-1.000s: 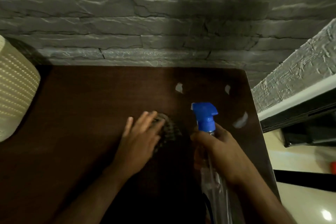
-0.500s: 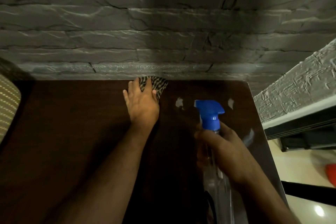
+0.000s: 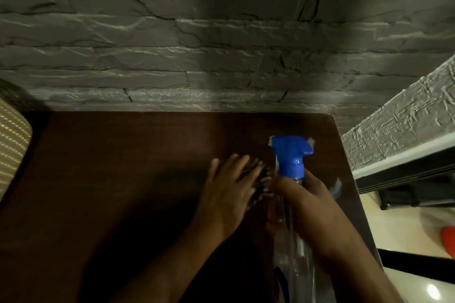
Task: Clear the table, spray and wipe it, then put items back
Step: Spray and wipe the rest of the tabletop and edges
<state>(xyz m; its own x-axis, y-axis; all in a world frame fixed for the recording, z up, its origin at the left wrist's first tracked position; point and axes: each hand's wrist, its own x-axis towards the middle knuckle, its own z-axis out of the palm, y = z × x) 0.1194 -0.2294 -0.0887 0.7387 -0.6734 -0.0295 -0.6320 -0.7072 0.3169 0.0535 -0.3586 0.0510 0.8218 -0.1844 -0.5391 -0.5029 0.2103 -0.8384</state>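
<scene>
A dark brown wooden table (image 3: 123,167) fills the lower view, set against a grey stone wall. My left hand (image 3: 227,194) lies flat with straight fingers on a dark patterned cloth (image 3: 258,179), pressing it onto the tabletop near the middle right. My right hand (image 3: 305,204) grips the neck of a clear spray bottle (image 3: 295,265) with a blue trigger head (image 3: 290,152), held upright just right of the cloth. The two hands almost touch.
A cream ribbed lampshade (image 3: 12,145) sits at the table's left edge. The table's right edge (image 3: 349,179) drops to a pale floor, beside a textured grey ledge (image 3: 406,135) and a dark shelf unit. A red object (image 3: 448,241) lies on the floor.
My left hand has drawn the cloth back from the table's far edge by the wall toward me and to the right, next to the bottle. The right hand with the bottle has barely moved.
</scene>
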